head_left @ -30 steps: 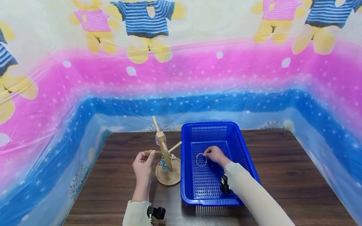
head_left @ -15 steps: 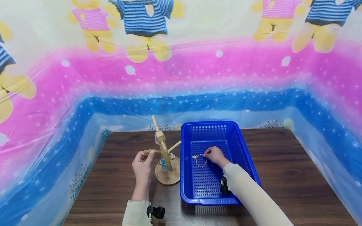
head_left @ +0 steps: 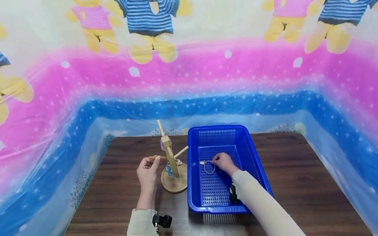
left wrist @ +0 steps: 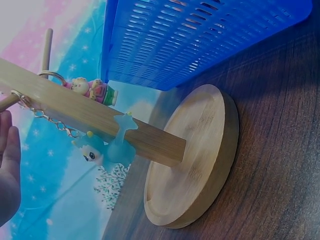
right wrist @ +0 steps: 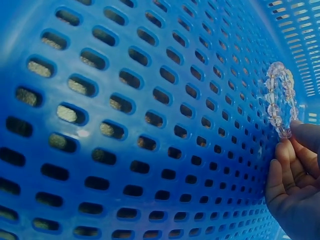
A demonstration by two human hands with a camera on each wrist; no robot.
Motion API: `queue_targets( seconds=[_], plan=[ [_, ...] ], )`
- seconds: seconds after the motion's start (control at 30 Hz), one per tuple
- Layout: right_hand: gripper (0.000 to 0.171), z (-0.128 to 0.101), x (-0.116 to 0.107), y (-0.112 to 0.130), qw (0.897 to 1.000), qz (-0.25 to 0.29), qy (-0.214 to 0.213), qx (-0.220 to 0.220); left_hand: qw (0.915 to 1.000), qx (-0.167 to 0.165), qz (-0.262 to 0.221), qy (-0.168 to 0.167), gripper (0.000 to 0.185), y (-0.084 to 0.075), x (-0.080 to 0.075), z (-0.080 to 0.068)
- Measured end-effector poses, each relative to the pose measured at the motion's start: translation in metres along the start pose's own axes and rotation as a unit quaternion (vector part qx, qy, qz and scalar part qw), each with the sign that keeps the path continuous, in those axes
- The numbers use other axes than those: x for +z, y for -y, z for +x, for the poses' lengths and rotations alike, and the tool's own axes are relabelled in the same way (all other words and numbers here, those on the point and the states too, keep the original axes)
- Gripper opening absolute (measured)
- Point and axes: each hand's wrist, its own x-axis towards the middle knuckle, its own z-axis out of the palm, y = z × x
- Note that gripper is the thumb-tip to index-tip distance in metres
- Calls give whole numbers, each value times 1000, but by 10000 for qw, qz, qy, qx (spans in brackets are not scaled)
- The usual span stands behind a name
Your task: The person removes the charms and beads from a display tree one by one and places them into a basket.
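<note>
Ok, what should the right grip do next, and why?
Probably lift the beaded bracelet out of the blue basket: the right grip pinches it inside, the left grip holds a peg of the wooden stand, and charms already hang there.

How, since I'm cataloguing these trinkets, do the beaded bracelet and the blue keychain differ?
Look: the beaded bracelet is see-through with a pinkish tint; the blue keychain is mostly pale blue.
Shape: the bracelet is a ring; the keychain is a figure on a chain.
Place: the right hand pinches the bracelet inside the blue basket; the keychain hangs from the wooden stand.
Both are small trinkets.
</note>
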Motion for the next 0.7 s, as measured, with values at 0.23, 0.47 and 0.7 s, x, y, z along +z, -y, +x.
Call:
queue_targets(
  seconds=[0.23, 0.47, 0.7],
  plan=[
    [11, 0, 1, -2, 9999, -107, -5, -76, 9999, 61, -116, -43, 29, 1, 1, 1],
    [12, -2, 2, 0, 9999, -115, 12, -87, 9998, 48, -173, 56, 30, 1, 0, 0],
    [12, -4, -1, 3, 9998, -195, 71, -77, 9991, 110, -387, 113, 31, 1, 3, 1]
  ],
)
